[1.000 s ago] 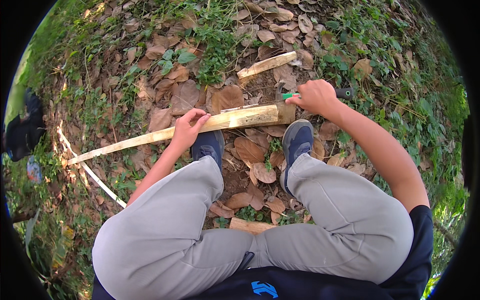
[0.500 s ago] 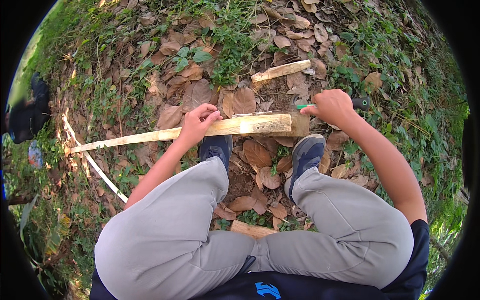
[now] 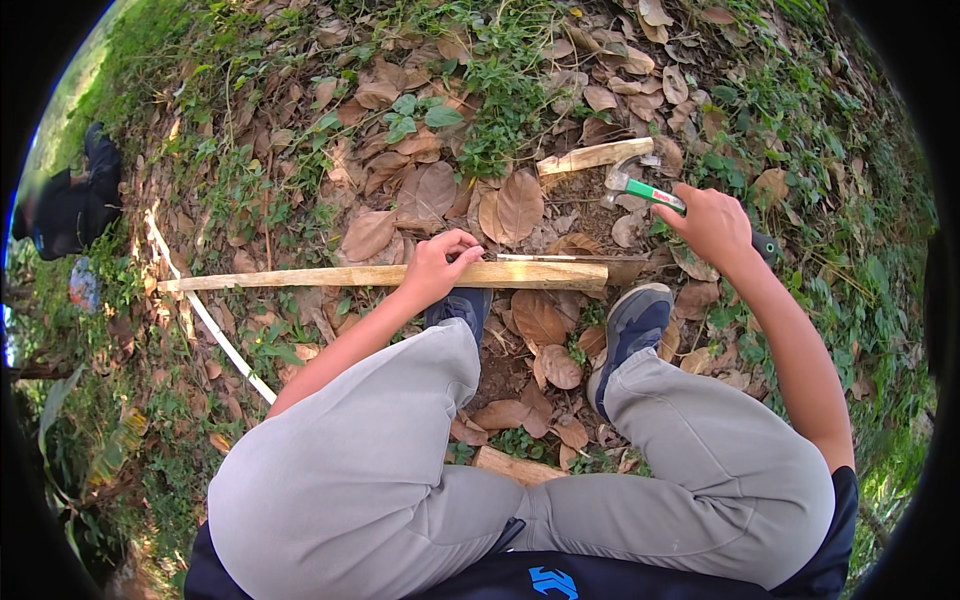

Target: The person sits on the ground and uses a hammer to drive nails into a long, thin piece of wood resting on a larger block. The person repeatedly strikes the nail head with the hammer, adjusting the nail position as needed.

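A long pale wooden plank [image 3: 545, 273] lies crosswise over the ground in front of me, its right end on a brown wood block [image 3: 626, 270]. My left hand [image 3: 440, 268] lies across the plank with thumb and fingers pinched together at its far edge. Anything between those fingertips is too small to make out. To the right, my right hand [image 3: 715, 228] grips a claw hammer [image 3: 650, 193] by its green and black handle. The hammer's metal head is raised beyond the plank's right end. A thin whitish strip [image 3: 535, 258] runs along the plank's far side.
A short wood offcut [image 3: 592, 157] lies beyond the hammer, and another wood piece [image 3: 515, 466] between my legs. At left, a white curved strip [image 3: 215, 328] passes by the plank's tip. A dark-clothed person [image 3: 75, 205] is at the far left. Dry leaves and green plants cover the ground.
The hammer has swung up and away from the plank's right end, so its head now shows. The plank has turned, hiding the face with dark holes. The view has shifted slightly.
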Available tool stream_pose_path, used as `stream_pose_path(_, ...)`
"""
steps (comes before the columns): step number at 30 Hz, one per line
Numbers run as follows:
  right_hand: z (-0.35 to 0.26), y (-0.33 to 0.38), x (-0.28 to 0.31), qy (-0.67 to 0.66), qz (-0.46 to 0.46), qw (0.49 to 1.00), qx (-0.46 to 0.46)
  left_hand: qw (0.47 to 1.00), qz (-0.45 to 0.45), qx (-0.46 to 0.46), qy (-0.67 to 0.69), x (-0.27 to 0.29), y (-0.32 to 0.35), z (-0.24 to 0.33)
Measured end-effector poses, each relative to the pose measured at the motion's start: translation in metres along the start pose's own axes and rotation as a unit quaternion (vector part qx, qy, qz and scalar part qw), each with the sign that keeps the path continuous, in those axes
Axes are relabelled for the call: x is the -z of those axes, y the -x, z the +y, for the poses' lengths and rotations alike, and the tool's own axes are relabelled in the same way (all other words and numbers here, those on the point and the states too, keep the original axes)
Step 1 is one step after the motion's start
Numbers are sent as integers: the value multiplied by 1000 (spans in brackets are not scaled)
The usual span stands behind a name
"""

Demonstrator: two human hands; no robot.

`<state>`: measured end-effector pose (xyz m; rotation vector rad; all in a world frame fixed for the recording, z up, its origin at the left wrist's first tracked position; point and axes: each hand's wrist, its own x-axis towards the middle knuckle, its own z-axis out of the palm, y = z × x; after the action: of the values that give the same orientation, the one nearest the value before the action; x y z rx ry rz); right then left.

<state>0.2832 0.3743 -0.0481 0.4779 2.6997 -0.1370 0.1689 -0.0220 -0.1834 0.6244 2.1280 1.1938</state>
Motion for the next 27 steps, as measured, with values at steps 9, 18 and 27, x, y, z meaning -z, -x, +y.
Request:
stream_pose_path(9,-15,9,-20,-201,-138,970,-12,1000,2,4,27,2,-1,-2)
stream_pose_path(18,-18,17,-43,-139,-167,976,-5,1000,20,-5,4,6,1,8)
stream_pose_path(27,0,-2,-92,-229,-112,967,-14,998,45,-27,-33,8,-10,9)
